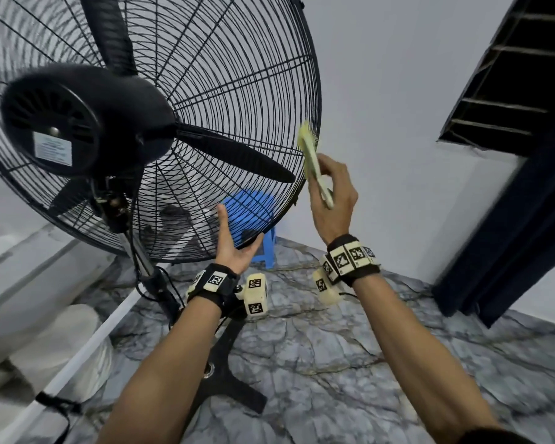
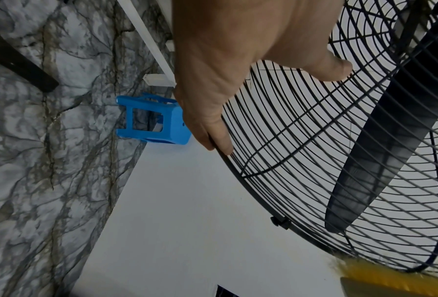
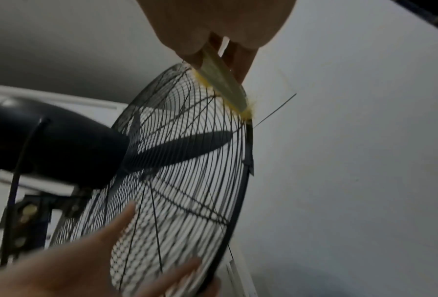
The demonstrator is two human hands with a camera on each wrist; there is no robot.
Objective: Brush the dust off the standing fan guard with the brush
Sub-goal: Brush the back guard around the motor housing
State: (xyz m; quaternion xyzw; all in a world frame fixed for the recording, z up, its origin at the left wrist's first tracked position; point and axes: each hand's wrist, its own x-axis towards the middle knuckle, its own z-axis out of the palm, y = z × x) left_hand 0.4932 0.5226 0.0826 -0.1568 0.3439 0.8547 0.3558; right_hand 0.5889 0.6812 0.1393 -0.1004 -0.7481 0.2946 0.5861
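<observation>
Marble floor [image 1: 318, 357], white wall. Left hand [image 1: 234, 245], fingers straight, braces fan guard [image 1: 237, 91] lower rim, likely steadying it; right hand [image 1: 332, 193] grasps brush [image 1: 311, 155], bristles on guard's right rim.

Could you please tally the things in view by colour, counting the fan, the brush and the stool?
Black: 1, the fan, whose guard the left hand steadies at its lower rim.
Yellow: 1, the brush gripped by the right hand, bristles at the guard's rim.
Blue: 1, the stool on the floor.
Total: 3
</observation>
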